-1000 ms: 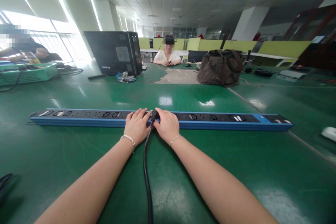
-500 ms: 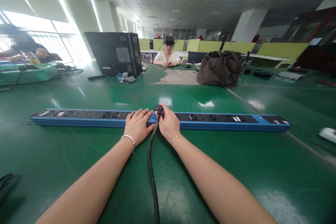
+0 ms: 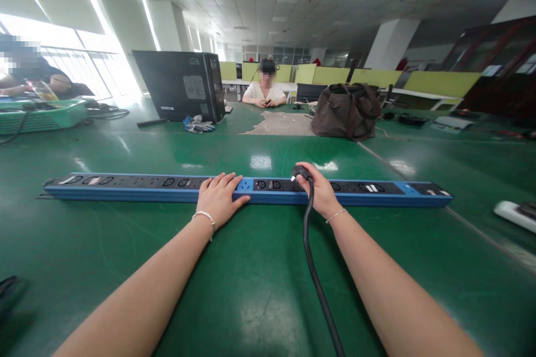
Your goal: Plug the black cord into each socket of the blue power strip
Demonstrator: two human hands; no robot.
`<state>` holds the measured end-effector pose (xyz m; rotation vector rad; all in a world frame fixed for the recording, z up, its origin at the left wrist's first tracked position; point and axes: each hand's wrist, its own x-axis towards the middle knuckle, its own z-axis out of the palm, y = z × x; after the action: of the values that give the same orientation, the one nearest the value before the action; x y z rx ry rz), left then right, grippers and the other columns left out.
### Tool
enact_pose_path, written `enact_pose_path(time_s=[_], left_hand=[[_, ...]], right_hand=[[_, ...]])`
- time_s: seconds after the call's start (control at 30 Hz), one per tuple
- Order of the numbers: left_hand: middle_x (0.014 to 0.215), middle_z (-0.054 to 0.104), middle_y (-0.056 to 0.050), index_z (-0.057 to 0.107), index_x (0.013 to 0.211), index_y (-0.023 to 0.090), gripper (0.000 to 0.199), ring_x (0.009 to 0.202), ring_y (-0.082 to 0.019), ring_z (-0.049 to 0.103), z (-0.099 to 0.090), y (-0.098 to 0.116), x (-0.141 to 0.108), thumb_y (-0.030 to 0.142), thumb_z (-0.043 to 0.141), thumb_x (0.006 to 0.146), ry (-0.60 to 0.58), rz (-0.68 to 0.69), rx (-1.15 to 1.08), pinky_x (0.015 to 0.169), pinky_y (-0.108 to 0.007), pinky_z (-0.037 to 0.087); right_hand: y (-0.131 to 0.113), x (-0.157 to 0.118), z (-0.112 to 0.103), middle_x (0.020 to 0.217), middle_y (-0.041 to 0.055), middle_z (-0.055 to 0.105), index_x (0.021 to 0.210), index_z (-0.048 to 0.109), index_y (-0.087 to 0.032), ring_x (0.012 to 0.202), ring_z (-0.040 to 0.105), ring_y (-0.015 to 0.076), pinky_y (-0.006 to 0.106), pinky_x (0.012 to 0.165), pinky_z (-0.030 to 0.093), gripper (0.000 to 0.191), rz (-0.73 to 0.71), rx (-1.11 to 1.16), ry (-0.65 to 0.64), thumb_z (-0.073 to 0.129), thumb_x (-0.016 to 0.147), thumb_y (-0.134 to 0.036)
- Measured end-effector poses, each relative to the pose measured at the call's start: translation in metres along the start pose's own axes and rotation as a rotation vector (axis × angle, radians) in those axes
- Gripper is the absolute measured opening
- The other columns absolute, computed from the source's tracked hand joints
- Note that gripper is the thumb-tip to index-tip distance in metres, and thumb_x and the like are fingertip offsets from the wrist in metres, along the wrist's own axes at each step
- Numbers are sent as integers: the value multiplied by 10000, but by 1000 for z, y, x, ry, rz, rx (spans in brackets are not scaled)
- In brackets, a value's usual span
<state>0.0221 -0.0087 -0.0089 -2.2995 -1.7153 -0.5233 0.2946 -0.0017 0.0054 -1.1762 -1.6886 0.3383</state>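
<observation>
My left hand point(image 3: 218, 195) lies spread on the power strip point(image 3: 368, 199), left of its middle, probably to steady it. My right hand point(image 3: 322, 189) grips the plug point(image 3: 300, 171) over the strip, right of middle, seemingly leaving the prongs point(image 3: 293, 178) bare; the cord point(image 3: 309, 240) trails on the strip's near side.

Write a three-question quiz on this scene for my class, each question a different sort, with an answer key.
1. Multiple choice: which hand holds the black plug? A) left B) right C) both
2. True or false: the plug is seated in a socket.
3. Fill in the blank: the left hand rests on the long, blue-edged ___.

Key:
1. B, the right hand.
2. False; its prongs show outside any socket.
3. Power strip.
</observation>
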Motion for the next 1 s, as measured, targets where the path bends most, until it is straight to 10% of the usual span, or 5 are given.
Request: enact_pose_path(time_s=[1.0], left_hand=[[1389, 485, -37, 450, 1310, 297, 585, 1280, -242, 403, -4, 2, -1, 613, 404, 820, -1, -2, 5, 1050, -446, 252]], right_hand=[[-7, -4, 0, 1102, 55, 649, 1128, 594, -223, 1007, 576, 203, 369, 907, 440, 317, -58, -336, -134, 513, 826, -274]])
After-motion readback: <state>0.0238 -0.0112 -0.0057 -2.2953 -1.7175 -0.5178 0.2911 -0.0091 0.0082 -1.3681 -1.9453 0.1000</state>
